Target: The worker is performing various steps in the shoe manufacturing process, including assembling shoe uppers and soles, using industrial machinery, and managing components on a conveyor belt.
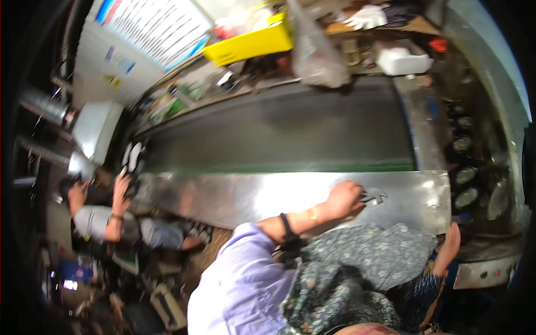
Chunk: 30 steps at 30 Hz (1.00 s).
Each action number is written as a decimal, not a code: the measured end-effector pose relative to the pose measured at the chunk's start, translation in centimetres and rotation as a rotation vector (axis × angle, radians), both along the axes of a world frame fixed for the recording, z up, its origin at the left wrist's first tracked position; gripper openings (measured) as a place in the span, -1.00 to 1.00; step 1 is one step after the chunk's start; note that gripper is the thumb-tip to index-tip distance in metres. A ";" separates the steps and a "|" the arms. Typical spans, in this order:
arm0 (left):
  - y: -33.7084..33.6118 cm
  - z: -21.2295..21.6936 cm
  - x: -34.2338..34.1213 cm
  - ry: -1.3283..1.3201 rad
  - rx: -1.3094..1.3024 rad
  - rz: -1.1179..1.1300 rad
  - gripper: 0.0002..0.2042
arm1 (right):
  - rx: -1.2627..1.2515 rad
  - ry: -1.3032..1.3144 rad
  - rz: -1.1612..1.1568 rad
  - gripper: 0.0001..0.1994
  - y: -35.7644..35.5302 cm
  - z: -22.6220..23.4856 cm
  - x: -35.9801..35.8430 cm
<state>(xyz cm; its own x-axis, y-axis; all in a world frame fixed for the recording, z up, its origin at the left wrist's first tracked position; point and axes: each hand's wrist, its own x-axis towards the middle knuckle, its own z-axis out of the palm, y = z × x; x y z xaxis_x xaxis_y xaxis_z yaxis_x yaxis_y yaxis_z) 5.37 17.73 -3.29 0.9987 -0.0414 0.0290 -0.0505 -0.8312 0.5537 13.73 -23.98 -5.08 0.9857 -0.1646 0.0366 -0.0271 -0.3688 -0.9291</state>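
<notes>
My left hand (345, 200) reaches out from a lilac sleeve with a black wristband. It lies on a shiny metal plate (251, 195) and its fingers are closed on a small dark, jagged metal part (375, 195). My right hand (450, 244) is at the plate's lower right corner, partly hidden behind patterned dark fabric (368, 257). I cannot tell whether it holds anything. Beyond the plate runs a dark conveyor belt (290, 134).
Another person in a grey shirt (97, 220) has a raised hand (120, 187) at the belt's left end. Behind the belt are a yellow bin (251, 42), a clear plastic bag (315, 53) and a white container (402, 60). Round metal pieces (466, 196) lie at the right.
</notes>
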 end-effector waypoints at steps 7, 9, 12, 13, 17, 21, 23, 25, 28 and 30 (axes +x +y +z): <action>-1.1 -3.1 -4.9 -0.254 0.109 -0.097 -0.47 | 0.025 -0.261 0.203 -0.81 10.1 5.6 -14.7; 0.0 -2.5 -6.1 -0.174 0.104 -0.094 -0.42 | 0.013 -0.259 0.354 -0.81 12.5 5.9 -15.6; 3.9 -1.8 -8.7 -0.172 0.085 -0.059 -0.40 | -0.147 -0.389 0.423 -0.79 15.0 5.5 -15.7; 5.8 -1.7 -9.8 -0.231 0.084 0.012 -0.44 | -0.137 -0.317 0.461 -0.78 15.5 5.3 -15.8; 16.0 -2.4 -15.2 -0.035 -0.084 0.567 -0.54 | -0.135 -0.346 0.446 -0.73 15.9 4.7 -15.9; 29.0 -4.5 -20.7 -0.135 0.095 0.963 -0.50 | -0.273 -0.336 0.523 -0.73 15.9 4.7 -16.1; 34.8 -5.6 -22.6 -0.146 0.008 1.233 -0.46 | -0.385 -0.405 0.550 -0.75 16.3 4.9 -16.0; 39.3 -6.1 -24.2 -0.182 0.081 1.416 -0.44 | -0.514 -0.368 0.498 -0.77 16.7 5.0 -15.8; 44.4 -5.3 -24.9 -0.290 -0.182 1.606 -0.37 | -0.522 -0.363 0.476 -0.78 17.2 4.7 -15.6; 47.1 -3.9 -24.7 -0.343 -0.497 1.773 -0.42 | -0.598 -0.348 0.441 -0.78 17.3 4.2 -15.5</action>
